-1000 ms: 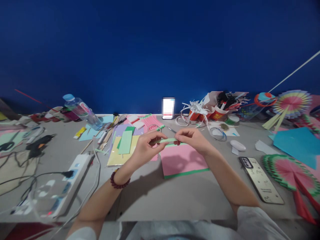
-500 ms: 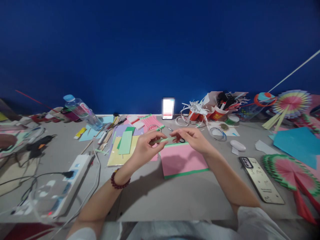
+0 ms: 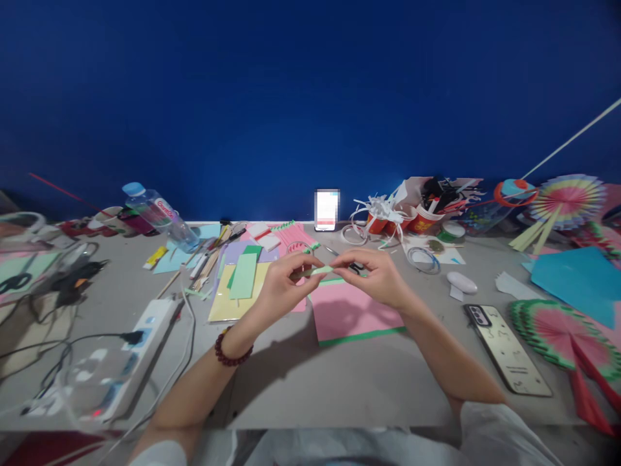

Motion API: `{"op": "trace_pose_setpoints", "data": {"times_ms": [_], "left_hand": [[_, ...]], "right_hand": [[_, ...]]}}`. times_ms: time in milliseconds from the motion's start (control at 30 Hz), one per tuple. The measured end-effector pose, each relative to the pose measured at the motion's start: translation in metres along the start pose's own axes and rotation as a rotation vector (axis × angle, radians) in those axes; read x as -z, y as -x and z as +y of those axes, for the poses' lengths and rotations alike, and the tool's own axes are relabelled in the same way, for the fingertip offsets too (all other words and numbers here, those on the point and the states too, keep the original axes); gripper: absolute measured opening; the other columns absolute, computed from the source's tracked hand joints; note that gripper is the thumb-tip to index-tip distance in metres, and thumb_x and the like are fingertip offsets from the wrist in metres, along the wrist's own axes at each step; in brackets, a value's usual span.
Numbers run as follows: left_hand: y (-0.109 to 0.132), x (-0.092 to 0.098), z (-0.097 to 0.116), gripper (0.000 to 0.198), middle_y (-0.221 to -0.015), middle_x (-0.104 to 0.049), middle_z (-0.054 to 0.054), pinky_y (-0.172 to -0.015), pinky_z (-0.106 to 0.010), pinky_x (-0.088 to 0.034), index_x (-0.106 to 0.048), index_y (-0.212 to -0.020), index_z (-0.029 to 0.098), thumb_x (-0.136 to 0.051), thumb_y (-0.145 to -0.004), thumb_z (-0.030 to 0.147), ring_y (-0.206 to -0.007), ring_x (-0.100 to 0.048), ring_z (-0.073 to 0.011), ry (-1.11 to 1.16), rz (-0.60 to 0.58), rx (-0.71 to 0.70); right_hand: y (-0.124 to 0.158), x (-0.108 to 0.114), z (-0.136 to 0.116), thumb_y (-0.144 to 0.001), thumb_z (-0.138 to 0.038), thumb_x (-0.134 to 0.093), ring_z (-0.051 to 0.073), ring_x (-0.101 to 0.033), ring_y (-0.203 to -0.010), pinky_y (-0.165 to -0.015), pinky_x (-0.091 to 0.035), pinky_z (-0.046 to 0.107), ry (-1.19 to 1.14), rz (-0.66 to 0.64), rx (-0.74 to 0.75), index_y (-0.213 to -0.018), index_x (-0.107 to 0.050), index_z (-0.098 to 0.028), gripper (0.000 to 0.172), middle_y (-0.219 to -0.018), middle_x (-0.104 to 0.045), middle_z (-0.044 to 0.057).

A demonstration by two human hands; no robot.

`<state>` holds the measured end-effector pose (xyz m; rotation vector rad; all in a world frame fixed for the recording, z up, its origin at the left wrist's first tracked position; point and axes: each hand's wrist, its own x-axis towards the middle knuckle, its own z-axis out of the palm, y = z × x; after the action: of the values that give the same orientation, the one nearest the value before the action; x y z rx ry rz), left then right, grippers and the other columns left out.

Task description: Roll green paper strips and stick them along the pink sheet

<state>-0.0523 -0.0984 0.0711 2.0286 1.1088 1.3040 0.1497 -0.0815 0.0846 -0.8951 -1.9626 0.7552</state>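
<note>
Between my two hands, a narrow light green paper strip (image 3: pixel 321 271) is held level above the desk. My left hand (image 3: pixel 286 281) pinches its left part, thumb below and fingers above. At the strip's right end, my right hand (image 3: pixel 371 275) pinches with thumb and fingertips; the fingers cover much of that end. Below them lies a pink paper sheet (image 3: pixel 356 317) with green edging along its near and far sides. To the left, light green paper pieces (image 3: pixel 244 276) rest over a darker green one and a yellow sheet (image 3: pixel 223 304). Dark scissor handles show partly behind my right fingers.
A white power strip (image 3: pixel 138 356) with cables lies at left, near a glue gun (image 3: pixel 72 281). A plastic bottle (image 3: pixel 162 217) leans at the back. A patterned phone (image 3: pixel 508 349), a watermelon-coloured paper fan (image 3: pixel 567 336) and cups of tools (image 3: pixel 427 219) are on the right.
My right fingers have closed in on the strip's right end and moved slightly left, covering more of it. My left hand stays put. At far left, another person's hand has left the view.
</note>
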Motion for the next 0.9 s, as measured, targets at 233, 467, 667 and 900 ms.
{"op": "trace_pose_setpoints", "data": {"times_ms": [233, 467, 667, 900], "left_hand": [[0.0, -0.001, -0.001, 0.02, -0.078, -0.063, -0.003, -0.052, -0.017, -0.045, -0.066, -0.099, 0.017, -0.067, -0.082, 0.028, -0.063, -0.052, -0.0084, 0.044, 0.005, 0.054], [-0.002, 0.002, 0.001, 0.022, -0.088, -0.067, -0.005, -0.072, -0.027, -0.052, -0.065, -0.101, 0.019, -0.067, -0.081, 0.029, -0.078, -0.059, -0.0132, -0.036, -0.008, -0.031], [-0.004, 0.003, 0.001, 0.011, -0.08, -0.068, -0.004, -0.073, -0.032, -0.048, -0.068, -0.087, 0.019, -0.065, -0.083, 0.028, -0.075, -0.059, -0.0153, -0.107, 0.011, -0.094], [-0.005, 0.0, -0.002, 0.01, -0.077, -0.068, -0.003, -0.07, -0.029, -0.047, -0.07, -0.084, 0.019, -0.069, -0.079, 0.028, -0.074, -0.059, -0.0146, 0.112, 0.036, 0.059]], "right_hand": [[-0.001, -0.001, -0.001, -0.083, -0.017, -0.061, 0.014, -0.064, -0.074, -0.068, -0.049, 0.026, 0.023, 0.025, 0.055, -0.088, -0.071, -0.023, 0.013, -0.084, -0.072, 0.001], [-0.001, -0.001, 0.006, -0.083, -0.02, -0.061, 0.015, -0.064, -0.076, -0.066, -0.048, 0.027, 0.004, 0.014, -0.015, -0.089, -0.072, -0.022, 0.013, -0.085, -0.072, 0.003], [-0.001, 0.002, 0.012, -0.081, -0.024, -0.064, 0.017, -0.065, -0.08, -0.07, -0.052, 0.03, -0.104, -0.017, -0.093, -0.093, -0.072, -0.022, 0.015, -0.092, -0.071, 0.005], [-0.003, 0.002, 0.018, -0.08, -0.019, -0.067, 0.015, -0.066, -0.091, -0.084, -0.054, 0.031, -0.529, -0.15, -0.143, -0.124, -0.055, -0.028, 0.047, -0.099, -0.067, 0.003]]}}
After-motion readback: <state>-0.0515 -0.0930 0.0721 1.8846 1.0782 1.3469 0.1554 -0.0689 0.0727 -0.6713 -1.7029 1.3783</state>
